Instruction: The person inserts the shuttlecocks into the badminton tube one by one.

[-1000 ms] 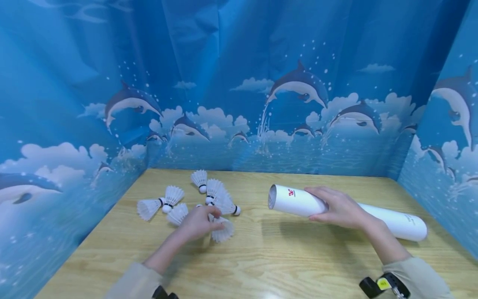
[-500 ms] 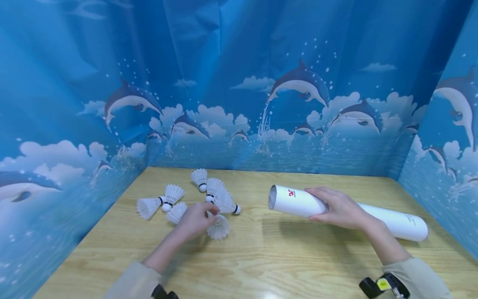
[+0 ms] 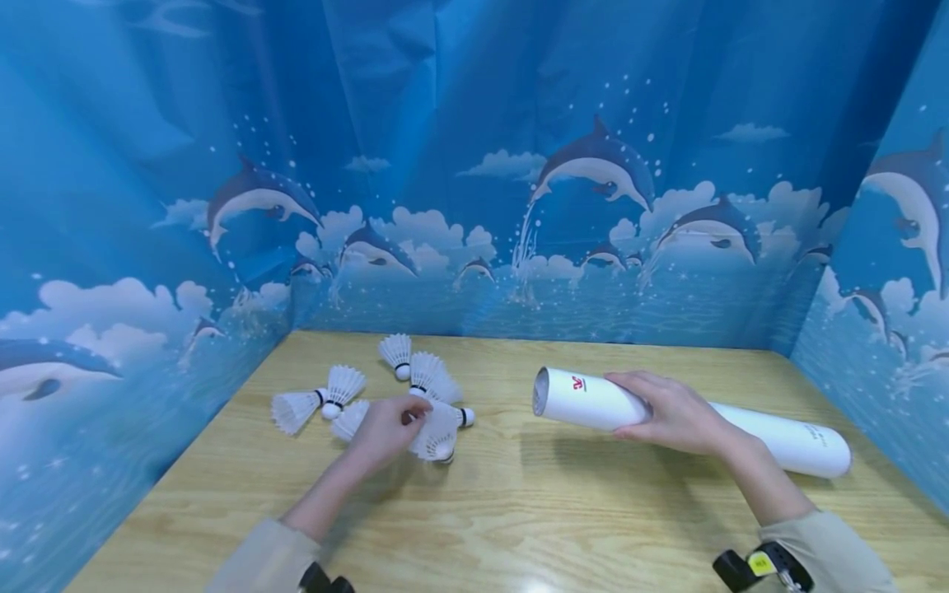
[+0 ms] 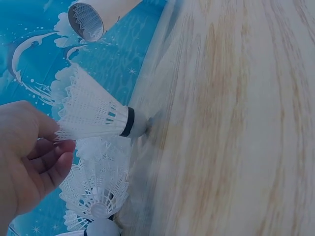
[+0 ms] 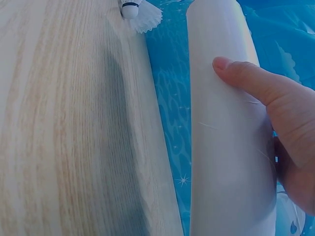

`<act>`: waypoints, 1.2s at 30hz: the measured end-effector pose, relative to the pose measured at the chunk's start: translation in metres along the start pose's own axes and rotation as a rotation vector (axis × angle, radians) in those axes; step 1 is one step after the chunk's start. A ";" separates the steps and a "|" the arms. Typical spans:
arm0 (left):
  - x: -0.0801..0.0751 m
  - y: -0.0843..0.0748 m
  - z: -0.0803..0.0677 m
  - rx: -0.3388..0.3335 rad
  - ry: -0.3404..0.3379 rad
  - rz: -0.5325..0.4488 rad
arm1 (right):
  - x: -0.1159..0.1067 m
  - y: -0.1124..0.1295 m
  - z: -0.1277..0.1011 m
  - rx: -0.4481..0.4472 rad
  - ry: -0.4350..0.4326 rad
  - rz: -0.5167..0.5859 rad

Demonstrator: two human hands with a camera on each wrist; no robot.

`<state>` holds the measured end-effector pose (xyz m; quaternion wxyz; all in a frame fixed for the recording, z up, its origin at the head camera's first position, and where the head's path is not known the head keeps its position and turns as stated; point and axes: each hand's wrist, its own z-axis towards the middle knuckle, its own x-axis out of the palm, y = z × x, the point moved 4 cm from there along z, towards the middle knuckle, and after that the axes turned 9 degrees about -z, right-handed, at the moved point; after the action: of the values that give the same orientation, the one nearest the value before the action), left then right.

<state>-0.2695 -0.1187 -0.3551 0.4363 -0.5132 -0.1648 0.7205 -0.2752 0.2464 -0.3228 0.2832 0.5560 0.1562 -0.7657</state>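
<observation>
My left hand (image 3: 387, 432) pinches a white shuttlecock (image 4: 96, 108) by the rim of its skirt. The cork with its black band points away from the fingers, close to the tabletop; whether it touches the wood I cannot tell. Just behind it in the head view lies another shuttlecock (image 3: 465, 417), partly covered. With my right hand (image 3: 670, 412) I grip a long white tube (image 3: 778, 436) around its middle, thumb on the near side. The tube's open mouth (image 4: 86, 22) faces left, and white netting shows inside it.
Several more shuttlecocks lie on the wooden table (image 3: 474, 527): one at the back (image 3: 396, 352), a pair at the left (image 3: 296, 410), others beside my left hand. A blue dolphin-print curtain (image 3: 445, 165) encloses the back and sides.
The held shuttlecock has turned over: its skirt opening faced the front, and now its cork does. My left hand shifted slightly left and back. The right hand and tube stayed put.
</observation>
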 end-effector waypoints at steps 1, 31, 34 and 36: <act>0.000 0.000 0.000 -0.006 -0.001 -0.006 | 0.000 0.000 0.000 0.000 0.000 -0.002; 0.016 -0.030 0.028 -0.196 -0.020 -0.428 | 0.001 0.002 0.001 -0.019 0.013 -0.011; 0.020 -0.033 0.032 -0.195 -0.037 -0.462 | 0.001 0.002 0.001 -0.023 0.009 -0.009; 0.023 -0.035 0.034 -0.193 -0.048 -0.484 | 0.001 0.002 0.001 -0.022 0.005 -0.007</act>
<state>-0.2858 -0.0733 -0.3308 0.5410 -0.4807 -0.3613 0.5879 -0.2746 0.2441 -0.3235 0.2859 0.5543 0.1673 -0.7636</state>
